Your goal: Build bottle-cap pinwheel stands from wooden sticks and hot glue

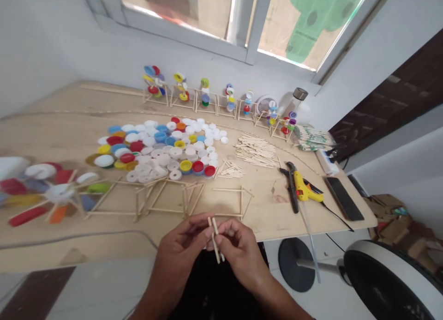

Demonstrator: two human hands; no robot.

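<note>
In the head view, I see the left hand (187, 246) and right hand (238, 248), fingers nearly closed, pinching two thin sticks (216, 253) at the tabletop's (265, 220) near edge. Stick frames (241, 203) stand just beyond, then bottle caps (161, 137).

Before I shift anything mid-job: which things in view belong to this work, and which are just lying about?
Likely belong:
- two sticks in the hands
- loose stick pile
- stick frames
- bottle caps
- yellow glue gun

Probably just lying about:
- phone
- small white fan
- clear bottle
</note>
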